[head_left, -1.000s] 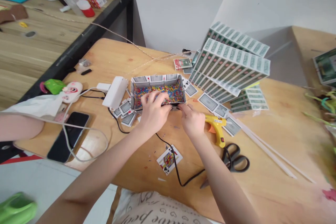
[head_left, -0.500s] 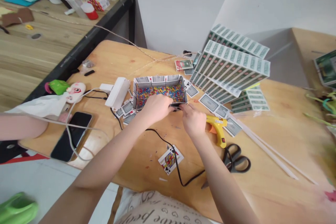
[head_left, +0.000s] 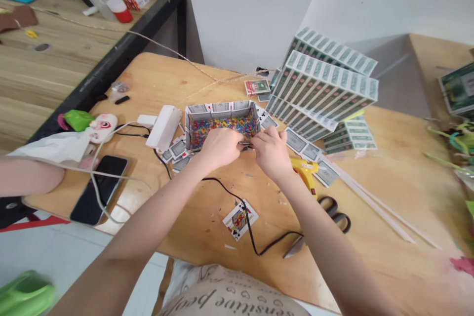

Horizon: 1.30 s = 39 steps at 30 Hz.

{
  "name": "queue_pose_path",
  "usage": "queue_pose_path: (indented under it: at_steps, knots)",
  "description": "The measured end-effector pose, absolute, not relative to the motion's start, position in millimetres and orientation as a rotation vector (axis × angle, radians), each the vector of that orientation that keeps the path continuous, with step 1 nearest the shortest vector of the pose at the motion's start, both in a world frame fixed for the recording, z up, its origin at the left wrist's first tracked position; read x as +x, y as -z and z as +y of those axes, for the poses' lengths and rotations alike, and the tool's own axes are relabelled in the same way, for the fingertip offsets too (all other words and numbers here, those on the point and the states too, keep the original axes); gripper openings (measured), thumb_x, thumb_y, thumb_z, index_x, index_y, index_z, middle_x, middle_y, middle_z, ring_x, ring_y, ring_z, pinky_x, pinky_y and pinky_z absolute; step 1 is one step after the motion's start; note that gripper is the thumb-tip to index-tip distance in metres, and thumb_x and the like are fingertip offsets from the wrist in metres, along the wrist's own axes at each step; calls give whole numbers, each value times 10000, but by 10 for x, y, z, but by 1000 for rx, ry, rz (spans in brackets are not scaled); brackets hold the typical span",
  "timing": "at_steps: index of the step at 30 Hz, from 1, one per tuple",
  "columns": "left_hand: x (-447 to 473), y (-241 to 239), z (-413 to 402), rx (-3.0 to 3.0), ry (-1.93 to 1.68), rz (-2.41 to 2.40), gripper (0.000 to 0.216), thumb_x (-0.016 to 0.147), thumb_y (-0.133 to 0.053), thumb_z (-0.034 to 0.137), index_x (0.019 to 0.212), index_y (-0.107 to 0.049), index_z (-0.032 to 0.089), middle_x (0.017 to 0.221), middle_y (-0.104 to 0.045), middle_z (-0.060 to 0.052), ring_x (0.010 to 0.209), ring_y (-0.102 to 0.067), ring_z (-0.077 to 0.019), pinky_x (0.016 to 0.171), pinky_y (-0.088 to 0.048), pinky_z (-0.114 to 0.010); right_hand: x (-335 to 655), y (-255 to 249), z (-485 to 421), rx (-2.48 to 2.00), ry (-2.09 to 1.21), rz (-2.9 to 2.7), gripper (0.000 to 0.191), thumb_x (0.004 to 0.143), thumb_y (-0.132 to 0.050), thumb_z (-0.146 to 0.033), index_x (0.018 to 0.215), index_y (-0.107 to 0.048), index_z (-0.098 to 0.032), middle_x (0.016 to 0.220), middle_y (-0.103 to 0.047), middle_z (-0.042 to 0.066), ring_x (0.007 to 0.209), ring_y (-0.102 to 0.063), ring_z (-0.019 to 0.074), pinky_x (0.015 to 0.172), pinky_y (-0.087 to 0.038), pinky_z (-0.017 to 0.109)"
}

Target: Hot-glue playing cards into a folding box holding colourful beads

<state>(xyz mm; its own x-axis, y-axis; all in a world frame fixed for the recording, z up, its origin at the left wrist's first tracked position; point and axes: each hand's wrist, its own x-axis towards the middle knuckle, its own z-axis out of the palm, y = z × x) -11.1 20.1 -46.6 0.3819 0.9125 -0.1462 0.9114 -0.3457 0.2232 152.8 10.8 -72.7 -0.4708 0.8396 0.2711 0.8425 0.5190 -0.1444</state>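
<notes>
An open box built from playing cards [head_left: 221,107] stands on the table, its patterned inside floor [head_left: 225,125] showing red, blue and yellow. My left hand [head_left: 223,146] reaches over the near side, its fingers closed on the front wall near the right corner. Beside it, my right hand [head_left: 271,152] pinches the same wall at that corner. The fingers hide most of the front edge. Close to my right wrist lies a yellow glue gun [head_left: 306,172], partly covered by my forearm. Black scissors [head_left: 339,218] lie under that forearm.
Stacked green card packs [head_left: 326,84] rise at the back right. Loose cards [head_left: 296,139] lie near the box, and a jack card [head_left: 240,219] sits in front under a black cord [head_left: 254,237]. White glue sticks [head_left: 374,202], a phone [head_left: 99,190] and another person's arm [head_left: 31,177] flank the workspace.
My right hand has shifted up and curled further over the box's near right corner. Its forearm now covers more of the glue gun and scissors. My left hand keeps its hold.
</notes>
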Motion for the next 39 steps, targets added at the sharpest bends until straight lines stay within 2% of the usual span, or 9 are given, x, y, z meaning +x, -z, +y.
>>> queue_pose_path:
  at_steps: [2, 7, 10, 13, 17, 23, 32, 39]
  knots:
    - [-112, 471, 197, 2387, -10, 1619, 237, 814, -491, 260, 805, -721, 204, 833, -735, -100, 827, -685, -283, 678, -481, -356, 1508, 728, 137, -1409, 15, -2480, 267, 862, -464, -68, 642, -572, -174, 694, -614, 50, 852, -449, 218, 706, -223, 372]
    - [-66, 445, 157, 2384, -28, 1656, 239, 844, -489, 310, 864, -718, 243, 866, -743, -73, 827, -692, -269, 626, -470, -330, 1511, 710, 139, -1409, 15, -2515, 256, 884, -465, -103, 664, -578, -172, 715, -620, 60, 862, -424, 221, 700, -181, 370]
    - [14, 445, 155, 2381, -27, 1705, 213, 810, -510, 238, 841, -719, 215, 800, -738, -95, 772, -694, -278, 601, -460, -337, 1551, 690, 122, -1407, 2, -2529, 256, 904, -477, -140, 686, -606, -179, 725, -641, 50, 859, -423, 216, 700, -173, 369]
    - [70, 461, 174, 2436, -46, 1708, 195, 768, -516, 162, 778, -710, 160, 747, -725, -129, 766, -689, -293, 671, -464, -376, 1559, 685, 130, -1415, 6, -2535, 258, 907, -492, -164, 678, -610, -183, 723, -650, 48, 861, -426, 218, 693, -167, 368]
    - [49, 486, 196, 2553, -81, 1599, 188, 765, -509, 129, 773, -697, 142, 817, -732, -126, 828, -682, -269, 789, -443, -394, 1519, 701, 176, -1424, 43, -2542, 267, 890, -478, -125, 645, -577, -168, 690, -624, 64, 867, -422, 227, 681, -163, 370]
    - [12, 518, 199, 2629, -117, 1524, 167, 749, -534, 137, 799, -692, 130, 850, -732, -119, 880, -669, -269, 792, -422, -392, 1514, 726, 211, -1404, 82, -2561, 249, 865, -454, -94, 656, -571, -164, 692, -611, 73, 854, -406, 227, 686, -167, 371]
    - [9, 496, 193, 2640, -91, 1520, 173, 752, -523, 120, 780, -693, 139, 816, -731, -101, 857, -676, -257, 791, -435, -388, 1522, 749, 211, -1376, 106, -2564, 203, 812, -471, -86, 648, -560, -165, 673, -592, 67, 843, -407, 224, 705, -176, 371]
    - [-24, 435, 209, 2580, 46, 1596, 193, 773, -520, 139, 750, -712, 144, 718, -714, -133, 745, -694, -283, 635, -469, -351, 1536, 711, 241, -1380, 55, -2566, 234, 809, -467, -74, 613, -555, -169, 650, -596, 56, 841, -427, 220, 709, -174, 380]
